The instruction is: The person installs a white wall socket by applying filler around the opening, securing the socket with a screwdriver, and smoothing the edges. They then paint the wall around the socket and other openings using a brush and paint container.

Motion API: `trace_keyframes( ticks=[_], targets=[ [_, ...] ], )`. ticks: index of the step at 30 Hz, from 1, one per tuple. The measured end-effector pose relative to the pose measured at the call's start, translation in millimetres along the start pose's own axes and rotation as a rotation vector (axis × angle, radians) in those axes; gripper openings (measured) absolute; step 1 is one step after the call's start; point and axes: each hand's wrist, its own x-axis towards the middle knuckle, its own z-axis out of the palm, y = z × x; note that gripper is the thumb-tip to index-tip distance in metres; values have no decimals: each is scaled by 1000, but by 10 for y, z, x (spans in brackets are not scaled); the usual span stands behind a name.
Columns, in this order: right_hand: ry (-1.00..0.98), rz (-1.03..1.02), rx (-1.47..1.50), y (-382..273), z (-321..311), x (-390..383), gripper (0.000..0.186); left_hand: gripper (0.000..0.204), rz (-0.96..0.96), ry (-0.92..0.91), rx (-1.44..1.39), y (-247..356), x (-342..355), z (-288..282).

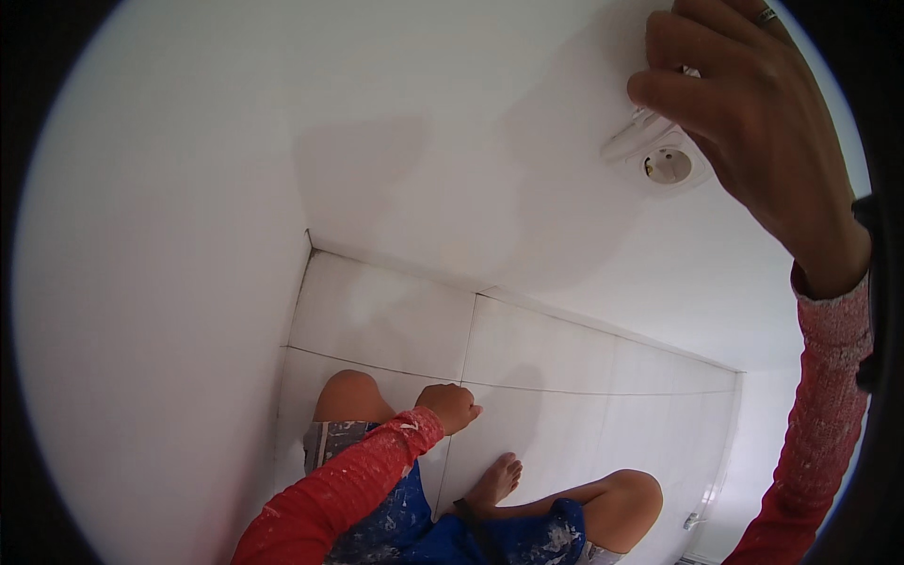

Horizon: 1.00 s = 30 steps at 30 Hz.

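Observation:
My right hand (744, 104) is raised at the upper right against the white wall, its fingers curled and pinched around something largely hidden. A small bit of white or metal shows between thumb and fingers. Just below these fingers is a white wall socket (670, 167) with a round recess, and a pale raised cover or frame part (626, 141) stands beside it. My left hand (450, 408) is closed in a fist near my left knee, over the floor, with nothing seen sticking out of it. Both red sleeves carry white splatters.
White walls (160, 235) meet in a corner at the left, above a floor of large pale tiles (377, 301) with dark joints. A low skirting (565, 315) runs along the wall's foot. My bent knees and bare foot (497, 480) are below; a small metal fitting (694, 520) is at the lower right.

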Motion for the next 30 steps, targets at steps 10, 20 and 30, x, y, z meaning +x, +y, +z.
trace_keyframes(
  ticks=[10, 20, 30],
  targets=[
    [-71, -52, -40, 15, -11, 93, 10, 43, -21, -22, 1, 64, 88, -70],
    [-104, -78, -67, 9, -14, 140, 12, 42, -36, -48, -5, 54, 106, -86],
    [-128, -99, -82, -2, -43, 227, 17, 43, -69, -24, -14, 19, 180, -57]
  ],
)
